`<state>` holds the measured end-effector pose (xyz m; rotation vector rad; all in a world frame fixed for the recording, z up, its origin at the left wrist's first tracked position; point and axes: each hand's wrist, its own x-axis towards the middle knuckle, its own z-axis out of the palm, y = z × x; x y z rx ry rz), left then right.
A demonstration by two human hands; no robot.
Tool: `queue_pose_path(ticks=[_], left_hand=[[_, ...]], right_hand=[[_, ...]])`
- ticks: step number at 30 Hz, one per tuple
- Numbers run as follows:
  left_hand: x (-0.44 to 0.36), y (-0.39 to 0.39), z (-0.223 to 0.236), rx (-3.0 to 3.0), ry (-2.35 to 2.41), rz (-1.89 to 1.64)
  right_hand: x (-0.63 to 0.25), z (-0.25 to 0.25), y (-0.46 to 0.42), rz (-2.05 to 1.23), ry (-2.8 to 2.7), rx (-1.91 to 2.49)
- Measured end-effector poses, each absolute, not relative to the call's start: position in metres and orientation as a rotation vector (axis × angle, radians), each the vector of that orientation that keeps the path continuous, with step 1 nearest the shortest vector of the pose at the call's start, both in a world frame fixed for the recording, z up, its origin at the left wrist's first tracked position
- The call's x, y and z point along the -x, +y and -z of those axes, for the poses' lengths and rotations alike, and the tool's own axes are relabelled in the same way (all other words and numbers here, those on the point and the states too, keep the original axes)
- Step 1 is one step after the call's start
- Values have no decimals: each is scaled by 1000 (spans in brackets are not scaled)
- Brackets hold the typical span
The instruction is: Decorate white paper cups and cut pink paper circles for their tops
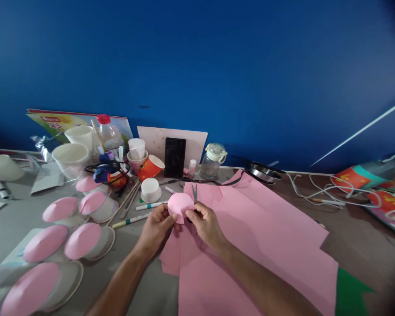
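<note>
You have the pink disc (180, 202) raised over the left edge of the pink sheets (256, 232), held at its lower edge by both hands. Your left hand (155, 226) pinches it between thumb and fingers on one side; your right hand (206, 224) does the same on the other, its fingers closed and narrow. The disc's lower edge is split between your thumbs, with a small corner hanging down. The scissors (195, 192) show blades up just behind your right fingers (I can't tell whether that hand also grips the handles). Near your left hand lie two markers, one with a teal band (151, 205) and one with a yellow-green end (131, 220). A white cup (150, 191) sits mouth down just beyond them. Six pink-topped cups (87, 240) stand on the grey table (131, 289) to your left.
</note>
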<state>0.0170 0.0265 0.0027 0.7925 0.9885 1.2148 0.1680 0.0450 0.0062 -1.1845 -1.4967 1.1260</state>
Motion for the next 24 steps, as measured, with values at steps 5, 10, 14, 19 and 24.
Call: queue_pose_path(ticks=[5,10,14,19,24], left_hand=[[-16,25,1,-824,977,-1195],[-16,26,3,-818,977,-1154],[-18,26,1,-773,933,-1166],[-17,23,-5,-695,826,-1124],[-14,18,-7,-622,687,-947]], right_hand=[[-167,-3,43,-1242,-1461,1180],[-167,2,41,-1270,-1437,1173],[-168,2,38,-1377,-1393,1063],[-172,1,43,-1513,-1166,816],[-177,-7,45,-1524,-1156,803]])
